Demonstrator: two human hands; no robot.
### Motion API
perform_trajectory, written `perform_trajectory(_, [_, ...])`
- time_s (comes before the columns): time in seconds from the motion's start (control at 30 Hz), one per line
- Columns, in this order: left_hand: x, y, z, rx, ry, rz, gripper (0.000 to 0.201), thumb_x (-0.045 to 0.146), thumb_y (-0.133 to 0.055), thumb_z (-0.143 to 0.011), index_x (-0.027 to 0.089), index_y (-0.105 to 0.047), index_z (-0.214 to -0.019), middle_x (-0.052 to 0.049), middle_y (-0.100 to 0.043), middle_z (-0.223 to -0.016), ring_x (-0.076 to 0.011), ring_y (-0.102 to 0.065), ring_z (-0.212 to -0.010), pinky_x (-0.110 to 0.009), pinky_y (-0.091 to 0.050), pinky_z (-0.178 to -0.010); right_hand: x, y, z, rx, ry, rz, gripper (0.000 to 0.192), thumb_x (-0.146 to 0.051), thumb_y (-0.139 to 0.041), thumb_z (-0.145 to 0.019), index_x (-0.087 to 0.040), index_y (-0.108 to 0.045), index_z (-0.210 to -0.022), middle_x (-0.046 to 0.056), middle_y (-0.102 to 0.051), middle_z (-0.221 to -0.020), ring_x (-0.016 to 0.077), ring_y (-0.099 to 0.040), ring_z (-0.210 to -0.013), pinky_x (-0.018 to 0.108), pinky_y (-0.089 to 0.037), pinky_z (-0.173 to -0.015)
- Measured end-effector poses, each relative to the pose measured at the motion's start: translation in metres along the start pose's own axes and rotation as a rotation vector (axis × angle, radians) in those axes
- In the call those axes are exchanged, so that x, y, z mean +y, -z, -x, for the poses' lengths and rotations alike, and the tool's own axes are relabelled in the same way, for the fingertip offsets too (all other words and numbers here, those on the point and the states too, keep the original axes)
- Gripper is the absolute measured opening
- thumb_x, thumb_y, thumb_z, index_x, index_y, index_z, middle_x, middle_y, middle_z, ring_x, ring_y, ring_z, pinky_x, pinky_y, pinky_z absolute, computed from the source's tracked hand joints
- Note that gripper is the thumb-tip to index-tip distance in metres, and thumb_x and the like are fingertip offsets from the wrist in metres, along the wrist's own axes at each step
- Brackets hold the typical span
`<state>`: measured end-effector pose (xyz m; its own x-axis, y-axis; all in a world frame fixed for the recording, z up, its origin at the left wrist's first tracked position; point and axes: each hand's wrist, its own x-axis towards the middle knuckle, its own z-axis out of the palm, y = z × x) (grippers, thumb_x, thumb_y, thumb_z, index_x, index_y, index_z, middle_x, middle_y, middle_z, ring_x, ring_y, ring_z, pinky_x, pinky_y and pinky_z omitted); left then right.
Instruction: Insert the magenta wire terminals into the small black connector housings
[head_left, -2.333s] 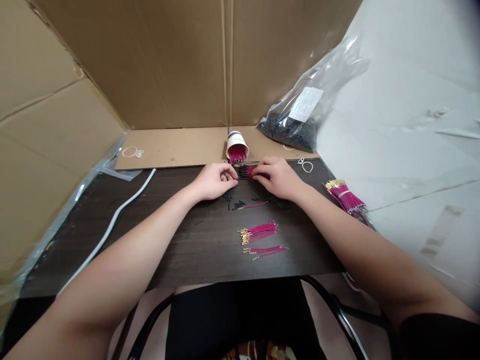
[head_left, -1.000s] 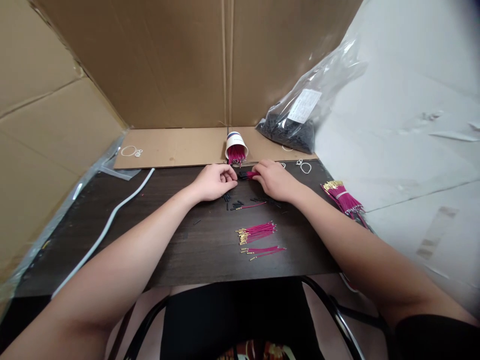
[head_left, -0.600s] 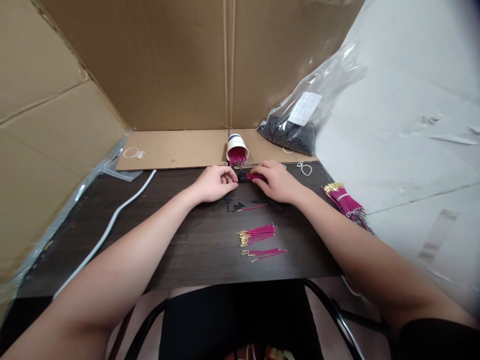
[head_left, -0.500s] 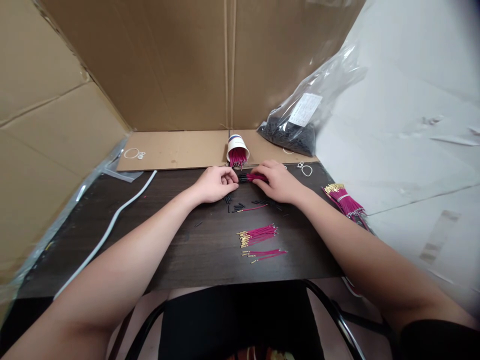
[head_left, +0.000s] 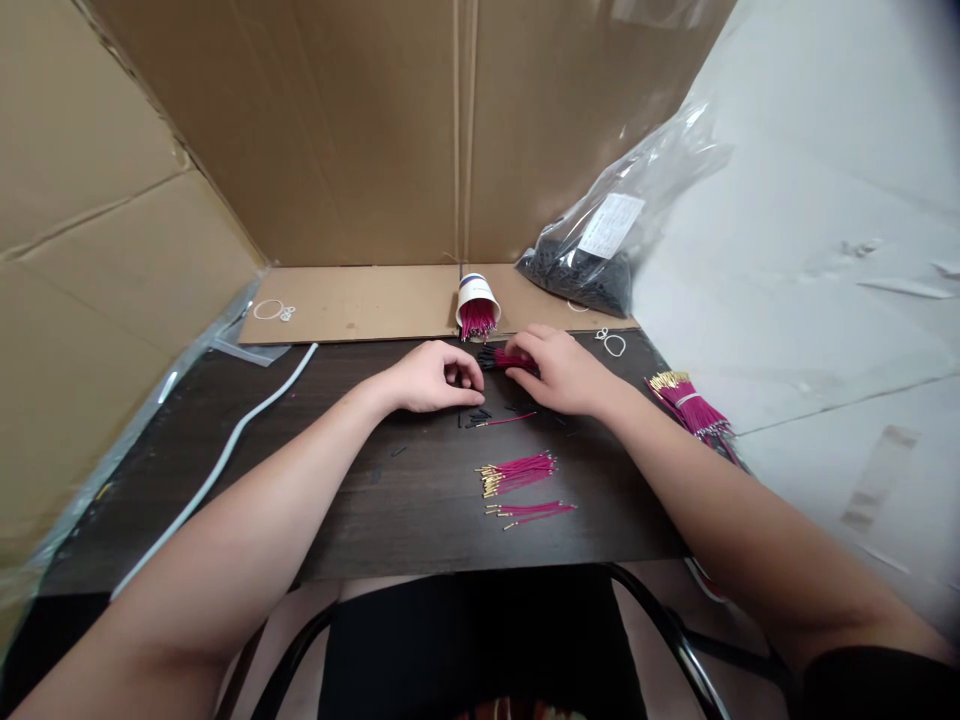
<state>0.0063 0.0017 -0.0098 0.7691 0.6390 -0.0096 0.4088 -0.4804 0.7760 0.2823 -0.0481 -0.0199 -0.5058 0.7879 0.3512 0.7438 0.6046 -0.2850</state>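
Your right hand [head_left: 561, 372] pinches a small bunch of magenta wires [head_left: 512, 358] flat over the dark table [head_left: 322, 480], black-sleeved ends toward your left hand [head_left: 433, 377], whose fingertips close over the loose black sleeves [head_left: 472, 413], so each meets a wire end.

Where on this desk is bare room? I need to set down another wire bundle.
Bare dark tabletop lies between the white strip and the loose wire bundles. It is crowded around the left hand, the right hand and the tipped cup.
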Motion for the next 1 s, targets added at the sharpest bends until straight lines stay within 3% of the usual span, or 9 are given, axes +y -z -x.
perform_trajectory(0.07, [0.002,0.002,0.001,-0.031,-0.044,-0.026,0.025,0.040,-0.089,-0.082,0.020,-0.086,-0.098,-0.005,-0.076,-0.094,-0.0172,-0.061,-0.084,-0.032,-0.047,-0.075,-0.011,0.009,0.001,-0.021,0.033,-0.105,0.016,-0.011,-0.080,-0.098,-0.013,-0.067,-0.107,0.005,-0.064,-0.100,0.0197,-0.058,-0.092,0.032,-0.044,-0.081])
perform_trajectory(0.17, [0.004,0.001,0.001,-0.073,-0.087,-0.050,0.020,0.038,-0.088,-0.084,0.025,-0.088,-0.099,-0.005,-0.078,-0.100,-0.0186,-0.065,-0.091,-0.034,-0.050,-0.083,-0.025,0.019,0.001,-0.181,0.130,-0.271,0.015,-0.007,-0.081,-0.096,-0.014,-0.068,-0.094,0.001,-0.062,-0.090,0.0143,-0.054,-0.080,0.030,-0.041,-0.073])
perform_trajectory(0.3, [0.005,-0.005,0.001,-0.083,-0.143,-0.037,0.013,0.035,-0.085,-0.088,0.025,-0.088,-0.095,-0.005,-0.078,-0.103,-0.0208,-0.070,-0.097,-0.037,-0.052,-0.091,-0.035,0.019,0.001,-0.314,0.184,-0.362,0.013,-0.004,-0.082,-0.095,-0.014,-0.074,-0.096,0.003,-0.065,-0.099,0.0153,-0.059,-0.090,0.029,-0.044,-0.080])
perform_trajectory(0.47, [0.010,-0.011,0.003,-0.060,-0.166,-0.110,0.010,0.029,-0.080,-0.088,0.020,-0.084,-0.092,-0.006,-0.074,-0.095,-0.0199,-0.067,-0.089,-0.035,-0.051,-0.083,-0.035,0.011,0.001,-0.369,0.183,-0.339,0.013,-0.002,-0.076,-0.100,-0.014,-0.075,-0.094,0.005,-0.066,-0.100,0.0190,-0.061,-0.097,0.033,-0.045,-0.090])
perform_trajectory(0.67, [0.017,-0.011,0.006,-0.064,-0.154,-0.211,0.006,0.022,-0.075,-0.086,0.018,-0.078,-0.088,-0.006,-0.072,-0.093,-0.0204,-0.064,-0.090,-0.035,-0.050,-0.085,-0.035,0.016,0.003,-0.396,0.177,-0.219,0.016,-0.006,-0.074,-0.103,-0.015,-0.071,-0.091,0.006,-0.066,-0.099,0.0252,-0.059,-0.110,0.043,-0.032,-0.104])
perform_trajectory(0.83, [0.021,-0.009,0.008,-0.101,-0.074,-0.236,0.012,0.025,-0.069,-0.093,0.017,-0.077,-0.098,-0.008,-0.071,-0.101,-0.0205,-0.063,-0.091,-0.034,-0.049,-0.081,-0.025,0.025,0.003,-0.344,0.094,-0.248,0.012,-0.007,-0.065,-0.107,-0.014,-0.063,-0.098,0.004,-0.065,-0.098,0.0215,-0.058,-0.099,0.039,-0.034,-0.098])
perform_trajectory(1.0, [0.021,-0.011,0.008,-0.070,-0.069,-0.223,0.011,0.024,-0.069,-0.093,0.017,-0.077,-0.096,-0.008,-0.070,-0.096,-0.0189,-0.060,-0.084,-0.032,-0.046,-0.074,-0.017,0.025,0.001,-0.095,0.056,-0.300,0.009,-0.015,-0.058,-0.108,-0.017,-0.059,-0.099,0.002,-0.065,-0.090,0.0174,-0.055,-0.079,0.034,-0.041,-0.081])
